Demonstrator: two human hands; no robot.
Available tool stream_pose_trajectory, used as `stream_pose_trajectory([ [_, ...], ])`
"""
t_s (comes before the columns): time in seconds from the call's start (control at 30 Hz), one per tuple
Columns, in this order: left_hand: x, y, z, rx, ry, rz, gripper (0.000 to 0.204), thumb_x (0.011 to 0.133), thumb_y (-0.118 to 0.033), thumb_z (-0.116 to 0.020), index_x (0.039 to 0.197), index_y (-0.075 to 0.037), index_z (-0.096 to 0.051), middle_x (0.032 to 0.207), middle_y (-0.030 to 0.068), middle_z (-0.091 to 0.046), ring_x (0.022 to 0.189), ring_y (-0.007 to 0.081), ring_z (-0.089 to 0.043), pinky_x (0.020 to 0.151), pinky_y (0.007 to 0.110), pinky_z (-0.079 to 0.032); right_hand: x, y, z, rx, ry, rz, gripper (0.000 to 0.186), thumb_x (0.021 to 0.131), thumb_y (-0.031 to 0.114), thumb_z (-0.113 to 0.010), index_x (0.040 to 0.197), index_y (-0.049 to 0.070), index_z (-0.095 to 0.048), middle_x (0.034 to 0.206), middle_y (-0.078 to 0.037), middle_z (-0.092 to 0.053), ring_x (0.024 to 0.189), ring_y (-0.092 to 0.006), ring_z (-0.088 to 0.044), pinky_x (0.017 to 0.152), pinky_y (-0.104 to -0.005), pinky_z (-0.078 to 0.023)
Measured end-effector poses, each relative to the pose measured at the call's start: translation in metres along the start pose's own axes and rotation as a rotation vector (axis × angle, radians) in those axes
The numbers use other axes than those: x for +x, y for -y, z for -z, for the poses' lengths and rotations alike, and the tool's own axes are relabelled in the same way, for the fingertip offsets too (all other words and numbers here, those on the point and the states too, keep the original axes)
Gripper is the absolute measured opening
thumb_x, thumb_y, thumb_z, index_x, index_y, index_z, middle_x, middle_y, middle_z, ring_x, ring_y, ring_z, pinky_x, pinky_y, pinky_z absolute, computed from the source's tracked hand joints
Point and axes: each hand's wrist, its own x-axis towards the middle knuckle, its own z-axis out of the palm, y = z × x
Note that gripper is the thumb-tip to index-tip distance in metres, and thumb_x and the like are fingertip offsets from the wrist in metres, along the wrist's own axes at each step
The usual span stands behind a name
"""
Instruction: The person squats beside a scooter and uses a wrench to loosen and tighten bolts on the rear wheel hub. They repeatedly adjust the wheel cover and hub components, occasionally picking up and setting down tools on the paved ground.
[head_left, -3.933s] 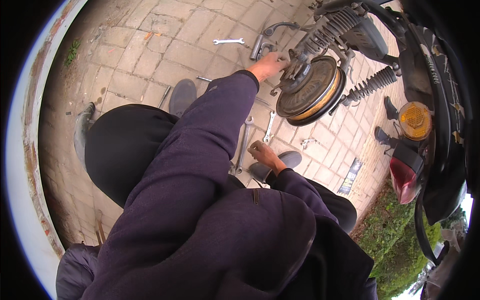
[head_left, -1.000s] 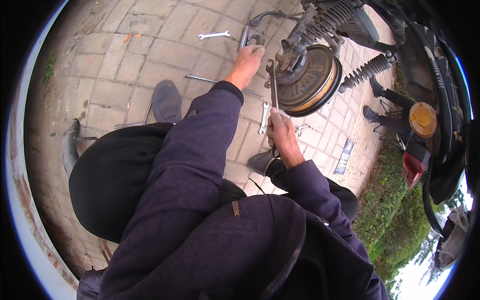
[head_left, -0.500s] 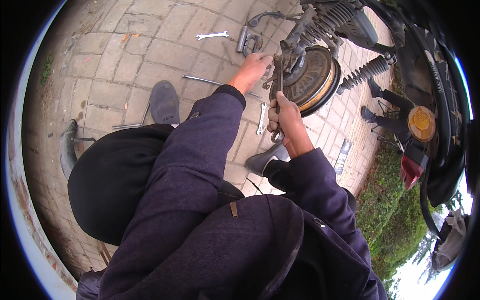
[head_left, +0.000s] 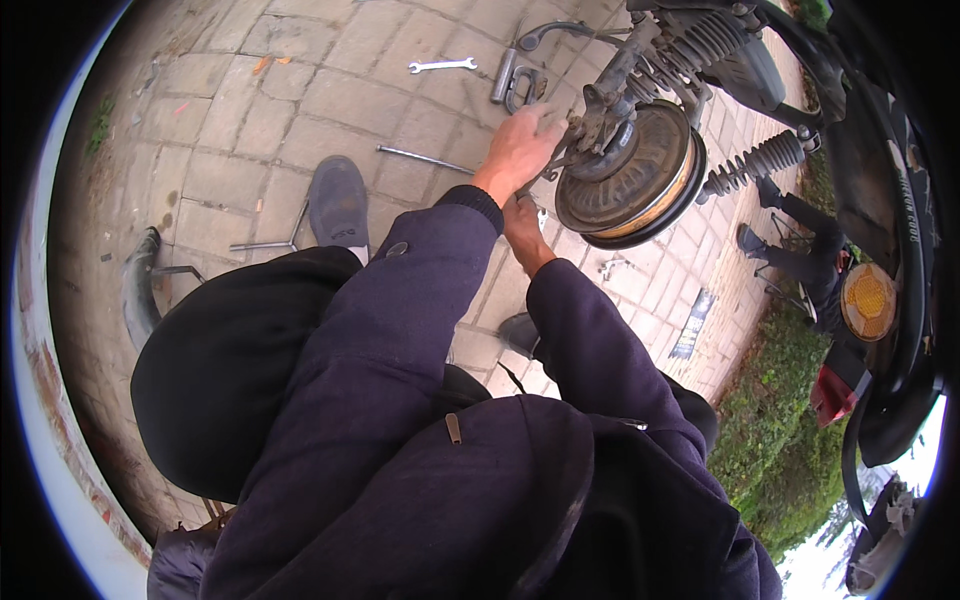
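The dark wheel (head_left: 625, 180), drum-like with a tan-stained rim, lies under the motorbike's axle and shock absorbers. My left hand (head_left: 520, 148) reaches to the axle end beside the hub, its fingertips bent against the metal there; what they grip is hidden. Just below it, my right hand (head_left: 525, 232) is closed on a wrench, most of which my left hand and the fingers cover. A short dark length of metal shows between my hands and the wheel.
On the paving lie an open-end wrench (head_left: 443, 66), a grey-handled tool (head_left: 503, 78), a long metal rod (head_left: 425, 159) and an L-shaped bar (head_left: 270, 243). A coil shock absorber (head_left: 755, 168) slants right of the wheel. Another person's legs (head_left: 810, 225) show beyond, near a hedge.
My right hand has swung left and down from the wheel's front, and now sits under my left hand. The wrench has turned with it. The view has shifted slightly.
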Motion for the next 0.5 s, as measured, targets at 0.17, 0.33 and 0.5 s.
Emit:
stream_pose_trajectory([
  [0.17,-0.056,-0.077,-0.044,0.236,-0.146,-0.631,0.055,0.091,-0.036,-0.067,0.129,0.003,-0.059,0.138,0.0236,-0.054,0.128,0.0391,-0.05,0.109,0.045,-0.041,0.003,-0.026,-0.002,-0.407,0.032,-0.048,0.043,0.106,0.04,-0.048,0.122,0.003,-0.061,0.104,-0.017,-0.072,0.1,-0.0309,-0.067,0.088,-0.0429,-0.051],
  [0.33,-0.092,-0.099,-0.08,0.701,0.137,-0.74,0.051,0.095,-0.02,-0.059,0.136,0.008,-0.055,0.156,0.0291,-0.036,0.142,0.04,-0.042,0.117,0.047,-0.035,-0.057,-0.007,-0.006,-0.688,-0.044,-0.108,0.053,0.107,0.046,-0.045,0.089,-0.003,-0.057,0.072,-0.018,-0.065,0.066,-0.0337,-0.066,0.061,-0.0435,-0.051],
  [0.5,-0.079,-0.087,-0.084,0.72,0.119,-0.814,0.051,0.095,-0.013,-0.053,0.142,0.009,-0.052,0.159,0.0288,-0.033,0.145,0.0425,-0.039,0.116,0.047,-0.038,-0.112,0.009,-0.002,-0.732,-0.002,-0.11,0.048,0.107,0.045,-0.05,0.09,0.0,-0.057,0.074,-0.012,-0.062,0.065,-0.0269,-0.061,0.059,-0.0373,-0.049],
])
